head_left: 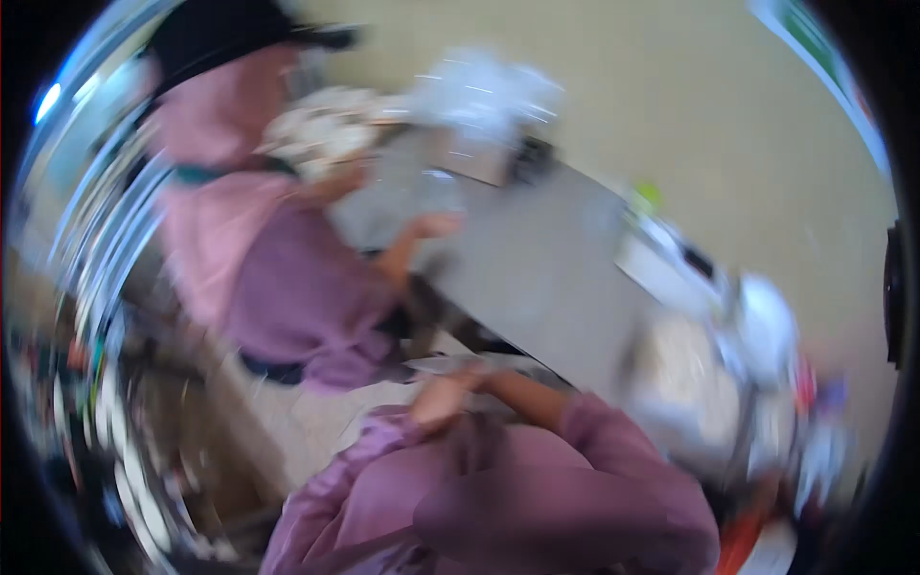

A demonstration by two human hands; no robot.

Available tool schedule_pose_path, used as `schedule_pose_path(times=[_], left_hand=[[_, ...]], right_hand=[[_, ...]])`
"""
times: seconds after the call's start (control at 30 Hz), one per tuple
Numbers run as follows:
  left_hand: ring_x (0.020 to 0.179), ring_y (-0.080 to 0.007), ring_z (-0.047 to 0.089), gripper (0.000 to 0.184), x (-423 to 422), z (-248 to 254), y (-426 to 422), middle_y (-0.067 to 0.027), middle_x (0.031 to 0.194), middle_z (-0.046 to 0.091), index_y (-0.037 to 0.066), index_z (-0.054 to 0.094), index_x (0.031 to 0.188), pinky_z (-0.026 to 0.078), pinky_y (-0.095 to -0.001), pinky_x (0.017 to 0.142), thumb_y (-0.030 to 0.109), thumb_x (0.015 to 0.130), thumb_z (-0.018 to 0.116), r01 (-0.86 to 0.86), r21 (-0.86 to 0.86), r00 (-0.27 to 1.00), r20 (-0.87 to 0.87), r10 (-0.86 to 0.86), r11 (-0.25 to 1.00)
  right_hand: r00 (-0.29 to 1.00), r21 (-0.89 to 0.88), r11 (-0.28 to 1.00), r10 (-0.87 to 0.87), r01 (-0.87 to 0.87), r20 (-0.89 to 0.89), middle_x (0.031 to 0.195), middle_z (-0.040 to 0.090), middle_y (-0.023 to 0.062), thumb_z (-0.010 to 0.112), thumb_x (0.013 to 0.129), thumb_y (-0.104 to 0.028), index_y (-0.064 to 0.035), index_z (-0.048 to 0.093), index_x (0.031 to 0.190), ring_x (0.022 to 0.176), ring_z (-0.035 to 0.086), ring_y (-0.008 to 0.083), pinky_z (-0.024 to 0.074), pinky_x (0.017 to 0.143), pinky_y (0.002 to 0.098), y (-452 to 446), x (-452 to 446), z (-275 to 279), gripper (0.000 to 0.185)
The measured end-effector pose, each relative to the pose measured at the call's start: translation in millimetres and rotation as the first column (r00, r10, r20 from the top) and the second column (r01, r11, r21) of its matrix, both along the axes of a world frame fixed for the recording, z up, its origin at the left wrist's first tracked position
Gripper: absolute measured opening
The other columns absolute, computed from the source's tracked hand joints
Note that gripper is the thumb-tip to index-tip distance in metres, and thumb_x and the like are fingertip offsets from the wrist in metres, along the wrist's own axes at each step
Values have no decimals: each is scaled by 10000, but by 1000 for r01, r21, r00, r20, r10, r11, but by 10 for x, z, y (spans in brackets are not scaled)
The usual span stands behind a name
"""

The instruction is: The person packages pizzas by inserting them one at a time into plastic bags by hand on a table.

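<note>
The view is smeared by motion. My left hand is close in front of my body, by the front edge of the grey table. Beside it, touching or overlapping, is my right hand. A pale, thin thing shows just beyond my hands; whether either hand holds it cannot be made out. The fingers of both hands are blurred. My purple sleeves cover both arms down to about the wrists.
At the left a co-worker in purple and a black cap reaches over the table near a clear container. Beyond stands a box with clear plastic. A tray of pale pieces and a white bag are at the right.
</note>
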State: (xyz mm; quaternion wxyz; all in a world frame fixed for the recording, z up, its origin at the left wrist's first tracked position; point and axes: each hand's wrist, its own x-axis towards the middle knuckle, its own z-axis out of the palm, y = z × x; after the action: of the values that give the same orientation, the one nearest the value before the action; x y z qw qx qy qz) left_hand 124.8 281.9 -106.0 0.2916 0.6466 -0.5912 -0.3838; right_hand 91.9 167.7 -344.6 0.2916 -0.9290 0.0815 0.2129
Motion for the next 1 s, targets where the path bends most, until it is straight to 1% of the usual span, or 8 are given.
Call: schedule_pose_path(times=[0.07, 0.13, 0.27, 0.47, 0.6, 0.67, 0.87, 1.0], left_hand=[[995, -328, 547, 343, 183, -118, 16, -213, 1056, 570, 4, 558, 1078, 419, -364, 861, 83, 774, 420, 120, -312, 985, 153, -75, 943], [914, -338, 579, 346, 183, 25, -79, -205, 976, 596, 18, 589, 1029, 456, -375, 791, 6, 720, 434, 32, -206, 994, 106, -10, 978], [849, -282, 621, 410, 273, -58, -190, -190, 921, 620, 21, 626, 958, 481, -328, 744, -112, 639, 406, 146, -56, 914, 390, -113, 988], [724, -326, 604, 258, -57, -249, -568, -171, 787, 617, 38, 625, 816, 473, -351, 637, -68, 662, 447, 334, -140, 927, 228, -298, 932], [595, -240, 567, 212, -463, -332, -807, -119, 645, 569, 24, 584, 777, 442, -310, 572, -65, 678, 419, 321, -68, 947, 10, -321, 945], [582, -206, 551, 206, -654, -366, -913, -100, 624, 550, 23, 572, 778, 432, -299, 566, -65, 687, 409, 306, -31, 949, -74, -308, 951], [655, -138, 516, 211, -1158, -335, -1190, -54, 711, 538, 15, 568, 866, 425, -264, 629, -22, 735, 406, 317, -141, 919, -199, -341, 938], [674, -108, 500, 219, -1512, -460, -1519, -47, 764, 558, 1, 569, 959, 419, -246, 662, 151, 832, 472, 260, 32, 943, -223, -246, 965]], right_hand=[[998, 40, 997, -65, 65, 18, 1164, 536, 159, 487, 815, -269, -72, 538, 1156, 1084, 501, 311, 368, 932, 400, 124, -313, -577, 397], [960, 162, 950, -246, 265, -132, 1144, 547, 153, 514, 777, -246, -105, 577, 1120, 1089, 490, 295, 340, 948, 399, 119, -604, 2104, 376], [983, 269, 946, -185, 180, -7, 1134, 546, 177, 519, 796, -289, -41, 533, 1146, 1053, 513, 330, 386, 902, 401, 68, -866, 2323, 430], [396, 442, 476, -879, 760, 266, 955, 614, 160, 562, 775, -241, -61, 581, 1031, 879, 582, 332, 449, 787, 374, -188, -2233, 2804, 313], [-231, 521, -7, -902, 854, 365, 975, 598, 129, 590, 774, -197, -45, 571, 1038, 850, 573, 226, 468, 728, 320, -254, -3159, 2695, 305], [-370, 371, -191, -779, 909, 506, 1028, 572, 198, 588, 759, -173, -11, 554, 1054, 954, 541, 360, 420, 845, 381, -233, -3590, 2632, 338], [-473, 236, -411, -751, 881, 460, 1121, 520, 220, 589, 764, -235, 15, 507, 1116, 1048, 489, 350, 378, 910, 379, -281, -4438, 2326, 439], [-457, 347, -323, -773, 881, 440, 1123, 517, 229, 586, 775, -318, 9, 487, 1150, 1058, 488, 341, 373, 915, 378, -629, -4811, 1755, 507]])
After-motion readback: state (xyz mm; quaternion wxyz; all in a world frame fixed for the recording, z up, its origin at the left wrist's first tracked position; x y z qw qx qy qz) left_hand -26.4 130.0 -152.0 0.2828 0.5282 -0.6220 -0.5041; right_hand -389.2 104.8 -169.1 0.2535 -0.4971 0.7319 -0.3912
